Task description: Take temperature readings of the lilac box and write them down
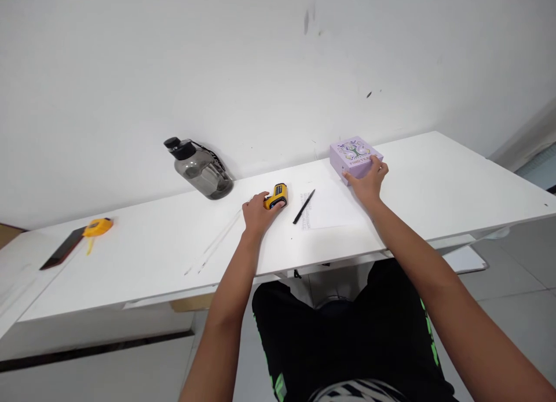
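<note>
My left hand (257, 212) is closed around the lower end of a small yellow and black handheld device (280, 192) lying on the white table. Its exact kind does not show. Over on the right, my right hand (369, 183) grips the near corner of a lavender box (341, 160) by the wall, thumb on its front side and fingers on its printed lid. Between the hands lies a white spiral notepad (332, 209), with a black pen (304, 206) slanting across its left edge.
A grey see-through bottle (203, 173) with a black cap stands against the wall. Far left, a yellow tape measure (99, 226) rests beside a dark flat object (64, 248), perhaps a phone. The white table (147, 254) has its front edge just before my legs.
</note>
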{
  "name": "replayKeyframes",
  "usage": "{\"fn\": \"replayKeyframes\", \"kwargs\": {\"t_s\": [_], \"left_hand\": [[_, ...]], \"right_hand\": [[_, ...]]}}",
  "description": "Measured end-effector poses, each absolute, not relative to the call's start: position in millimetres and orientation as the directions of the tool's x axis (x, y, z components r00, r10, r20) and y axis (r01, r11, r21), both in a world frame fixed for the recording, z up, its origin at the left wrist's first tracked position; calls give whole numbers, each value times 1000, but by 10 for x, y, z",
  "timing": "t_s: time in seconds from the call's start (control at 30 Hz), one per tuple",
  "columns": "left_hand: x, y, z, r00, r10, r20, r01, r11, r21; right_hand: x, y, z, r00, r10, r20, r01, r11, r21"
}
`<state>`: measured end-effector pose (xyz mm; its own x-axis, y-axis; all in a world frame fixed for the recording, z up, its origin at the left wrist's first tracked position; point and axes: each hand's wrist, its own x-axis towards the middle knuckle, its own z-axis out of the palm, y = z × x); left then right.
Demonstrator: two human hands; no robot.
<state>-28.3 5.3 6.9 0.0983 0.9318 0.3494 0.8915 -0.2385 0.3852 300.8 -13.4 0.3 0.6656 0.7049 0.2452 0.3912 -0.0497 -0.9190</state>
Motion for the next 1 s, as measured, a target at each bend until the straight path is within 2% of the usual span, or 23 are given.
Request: {"fn": "replayKeyframes", "kwargs": {"t_s": [0.27, 0.7, 1.0], "left_hand": [[-273, 44, 76, 108, 936, 335, 892, -240, 383], [-227, 11, 138, 85, 966, 244, 938, -160, 307], [-226, 13, 101, 137, 927, 349, 949, -224, 222]], "right_hand": [[2990, -135, -13, 642, 727, 243, 440, -90, -894], [3026, -128, 41, 606, 767, 209, 555, -221, -802], [3070, -44, -85, 608, 759, 234, 571, -214, -793]]}}
